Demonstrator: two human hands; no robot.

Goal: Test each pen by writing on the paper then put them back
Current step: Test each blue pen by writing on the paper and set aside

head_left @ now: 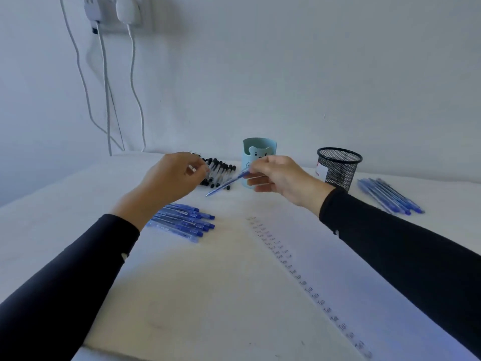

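Head view: the right hand (278, 175) pinches a slim blue plastic pen (226, 183) by its rear end, tip slanting down over the white paper sheet (221, 282) near the counter's (52, 204) far edge. The left hand (169, 178) is curled, perhaps on a cap; I cannot tell. Light, stiff and smooth, the pen wants a grip nearer the tip. Bare paper lies open toward the near edge.

We see a study desk: a pale blue bear-faced pen holder (260, 149) just left of the black wire-mesh cup (339, 168), white wall chargers (125, 9) far left.
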